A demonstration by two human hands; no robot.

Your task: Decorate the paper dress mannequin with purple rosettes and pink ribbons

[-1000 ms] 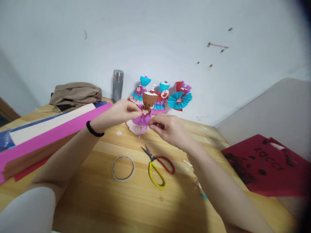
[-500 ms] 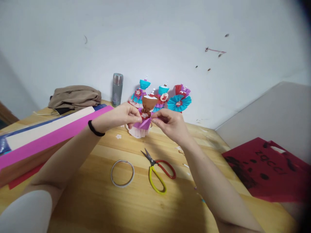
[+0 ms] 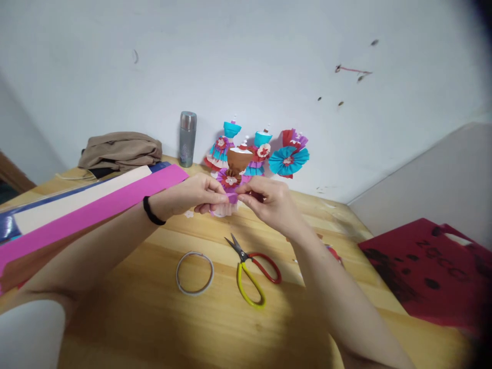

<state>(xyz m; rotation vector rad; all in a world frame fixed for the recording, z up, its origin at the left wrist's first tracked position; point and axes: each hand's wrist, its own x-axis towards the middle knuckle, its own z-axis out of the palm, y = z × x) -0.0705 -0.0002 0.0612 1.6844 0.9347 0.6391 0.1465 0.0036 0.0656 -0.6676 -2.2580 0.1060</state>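
A small paper dress (image 3: 239, 161) with a brown top, a red-brown rosette with a pale flower, and purple and pale skirt layers stands at the middle of the table. My left hand (image 3: 202, 192) is closed in a pinch on the left of its purple paper skirt (image 3: 232, 198). From the right, my right hand (image 3: 269, 201) pinches the same purple layer, fingertips close to the left ones. Both hands hide much of the lower skirt. Nearer me lie scissors (image 3: 243, 254) with one red and one yellow handle, blades apart, beside a roll of thin white wire (image 3: 177, 274).
Behind stand several finished-looking paper dresses (image 3: 263, 138) and a grey flask (image 3: 187, 141). Coloured paper sheets (image 3: 115, 199) and brown cloth (image 3: 121, 148) lie at left. A red bag (image 3: 430, 271) is at right. Paper scraps (image 3: 333, 253) lie near my right forearm.
Both hands have moved slightly down the dress, from beside the rosette to lower on the purple skirt, uncovering the rosette. The camera view has shifted a little.
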